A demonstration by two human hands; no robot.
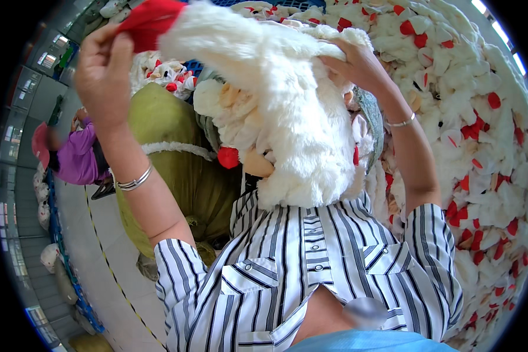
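Left hand [104, 76] pinching red end [152, 24] | right hand [355, 63] gripping white plush [299, 117] | (nearby: green sack [170, 123], plush heap [457, 76])

Looks shaggy, soft and matt all over the white plush piece [302, 117], with flatter red cloth at its tip [151, 23]. Gleams as smooth, polished metal on the stacked bangles [135, 180] and the thin bracelet [401, 122]. Seems a thin, creased, faintly sheened fabric in the olive sack [164, 120]. Shows matt woven cloth in the striped shirt [217, 305], with glossy snap buttons [248, 268]. Looks smooth on the floor [83, 246], fluffy and rough over the plush heap [452, 146]
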